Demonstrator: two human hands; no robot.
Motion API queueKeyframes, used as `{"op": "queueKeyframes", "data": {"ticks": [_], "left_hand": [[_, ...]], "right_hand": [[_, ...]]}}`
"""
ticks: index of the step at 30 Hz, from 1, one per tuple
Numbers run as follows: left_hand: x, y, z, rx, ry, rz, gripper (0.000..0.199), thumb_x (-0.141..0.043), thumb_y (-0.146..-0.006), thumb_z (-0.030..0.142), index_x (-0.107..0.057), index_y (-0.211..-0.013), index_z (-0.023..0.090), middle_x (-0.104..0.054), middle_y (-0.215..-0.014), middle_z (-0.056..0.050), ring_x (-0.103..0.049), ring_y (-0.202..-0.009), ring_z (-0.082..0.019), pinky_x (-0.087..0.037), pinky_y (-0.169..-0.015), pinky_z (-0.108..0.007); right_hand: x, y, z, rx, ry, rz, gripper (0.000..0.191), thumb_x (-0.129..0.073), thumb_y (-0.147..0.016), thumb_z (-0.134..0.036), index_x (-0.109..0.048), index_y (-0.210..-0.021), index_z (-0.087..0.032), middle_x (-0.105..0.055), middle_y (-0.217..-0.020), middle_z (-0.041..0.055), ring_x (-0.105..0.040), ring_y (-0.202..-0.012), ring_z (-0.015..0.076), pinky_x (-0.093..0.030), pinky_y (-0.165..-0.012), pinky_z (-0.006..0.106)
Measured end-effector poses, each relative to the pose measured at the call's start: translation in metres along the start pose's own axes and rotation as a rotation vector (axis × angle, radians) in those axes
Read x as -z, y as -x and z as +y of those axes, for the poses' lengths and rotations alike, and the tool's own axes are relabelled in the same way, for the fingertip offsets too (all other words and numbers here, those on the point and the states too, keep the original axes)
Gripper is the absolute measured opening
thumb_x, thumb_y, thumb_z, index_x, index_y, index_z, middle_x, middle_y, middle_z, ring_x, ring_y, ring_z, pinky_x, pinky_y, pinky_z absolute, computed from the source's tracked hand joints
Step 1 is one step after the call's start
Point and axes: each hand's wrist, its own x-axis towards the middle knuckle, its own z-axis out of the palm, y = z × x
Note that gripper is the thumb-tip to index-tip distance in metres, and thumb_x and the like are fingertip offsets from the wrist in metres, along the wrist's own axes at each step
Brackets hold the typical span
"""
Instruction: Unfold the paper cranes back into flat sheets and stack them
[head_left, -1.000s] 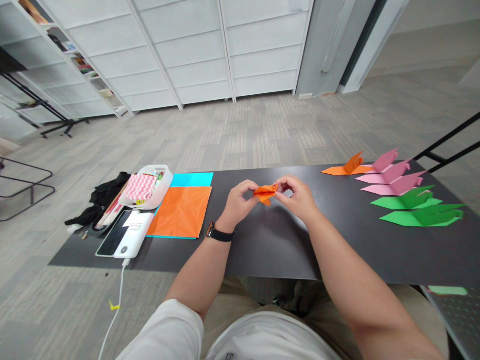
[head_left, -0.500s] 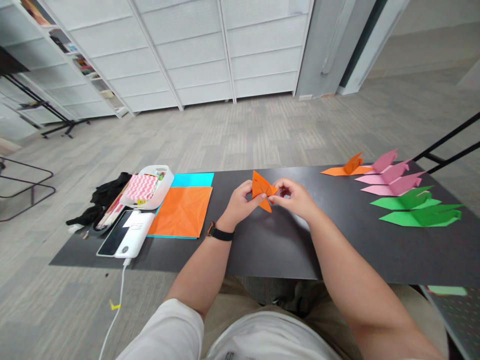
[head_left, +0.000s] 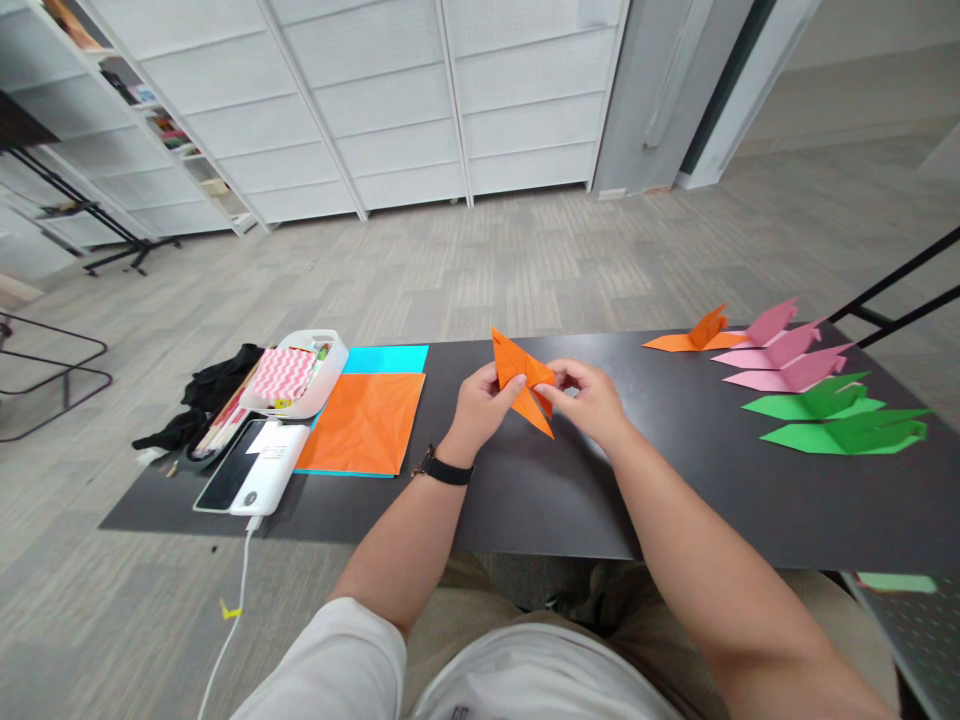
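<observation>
An orange folded paper figure (head_left: 523, 366) is held up between my two hands over the middle of the dark table (head_left: 540, 510). My left hand (head_left: 482, 405) pinches its left side, thumb on the near face. At the right edge, my right hand (head_left: 587, 398) grips a corner between thumb and fingers. One point of the paper sticks up to the far left, and another hangs down toward me. The fingertips behind the paper are hidden.
To the right stand folded paper birds: an orange one (head_left: 694, 335), several pink ones (head_left: 787, 368) and green ones (head_left: 847, 432). On the left lie orange sheets (head_left: 367, 425), blue paper (head_left: 386, 359), a white tray (head_left: 330, 375), a phone (head_left: 232, 475) and a white power bank (head_left: 271, 470).
The orange paper figure has turned a little and looks wider, its upper point shifted left and its lower point further right and down. Both hands still hold it.
</observation>
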Motion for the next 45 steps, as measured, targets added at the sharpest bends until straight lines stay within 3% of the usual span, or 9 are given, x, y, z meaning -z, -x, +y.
{"op": "queueKeyframes", "data": {"ticks": [4, 13, 18, 26, 32, 39, 45], "left_hand": [[0.000, 0.001, 0.000, -0.005, -0.052, 0.036, 0.026, -0.072, -0.096, 0.043, -0.078, -0.102, 0.018, -0.079, -0.101, -0.006, -0.072, -0.092, -0.020, -0.058, -0.084, -0.033], [-0.003, 0.003, 0.003, -0.065, -0.135, 0.014, 0.020, -0.071, -0.097, 0.036, -0.078, -0.103, 0.019, -0.079, -0.102, -0.006, -0.071, -0.092, -0.020, -0.056, -0.085, -0.033], [-0.003, 0.005, 0.005, -0.171, -0.323, 0.073, 0.019, -0.069, -0.098, 0.034, -0.072, -0.087, 0.019, -0.072, -0.087, -0.003, -0.062, -0.077, -0.017, -0.049, -0.074, -0.031], [-0.005, 0.010, 0.012, -0.294, -0.459, 0.091, 0.026, -0.065, -0.100, 0.034, -0.065, -0.078, 0.021, -0.063, -0.077, -0.001, -0.056, -0.072, -0.016, -0.045, -0.071, -0.030], [-0.006, 0.008, 0.008, -0.219, -0.377, 0.114, 0.025, -0.067, -0.100, 0.037, -0.071, -0.082, 0.020, -0.067, -0.078, -0.001, -0.057, -0.071, -0.016, -0.047, -0.070, -0.031], [-0.006, 0.005, -0.002, -0.040, -0.145, 0.094, 0.025, -0.070, -0.097, 0.042, -0.077, -0.093, 0.019, -0.075, -0.090, -0.004, -0.066, -0.080, -0.017, -0.055, -0.076, -0.030], [-0.005, 0.004, 0.003, 0.051, -0.048, 0.068, 0.031, -0.073, -0.094, 0.048, -0.077, -0.093, 0.017, -0.077, -0.092, -0.005, -0.069, -0.082, -0.018, -0.057, -0.076, -0.030]], "right_hand": [[-0.004, 0.003, -0.008, 0.110, 0.131, 0.063, 0.011, -0.076, -0.089, -0.037, -0.074, -0.090, -0.027, -0.071, -0.081, 0.0023, -0.064, -0.072, 0.0200, -0.055, -0.071, 0.037], [-0.009, 0.002, -0.001, 0.037, 0.116, 0.102, 0.011, -0.072, -0.091, -0.035, -0.073, -0.087, -0.025, -0.069, -0.077, 0.0014, -0.062, -0.068, 0.0181, -0.053, -0.065, 0.033], [-0.009, 0.005, -0.007, 0.126, 0.146, 0.115, 0.010, -0.070, -0.093, -0.030, -0.073, -0.102, -0.027, -0.070, -0.091, 0.0040, -0.067, -0.079, 0.0202, -0.058, -0.072, 0.035], [-0.015, 0.011, -0.014, 0.177, 0.255, 0.228, 0.004, -0.069, -0.096, -0.029, -0.069, -0.092, -0.028, -0.066, -0.081, 0.0017, -0.063, -0.072, 0.0204, -0.054, -0.069, 0.037], [-0.017, 0.013, -0.015, 0.204, 0.298, 0.201, 0.002, -0.068, -0.098, -0.029, -0.068, -0.100, -0.028, -0.069, -0.089, 0.0037, -0.065, -0.077, 0.0218, -0.056, -0.072, 0.038], [-0.015, 0.013, -0.009, 0.255, 0.376, 0.110, 0.022, -0.073, -0.096, -0.029, -0.068, -0.117, -0.028, -0.071, -0.104, 0.0082, -0.067, -0.090, 0.0261, -0.057, -0.079, 0.042], [-0.015, 0.012, -0.008, 0.257, 0.366, 0.123, 0.029, -0.073, -0.095, -0.031, -0.069, -0.124, -0.029, -0.072, -0.110, 0.0097, -0.068, -0.094, 0.0275, -0.059, -0.080, 0.044]]}}
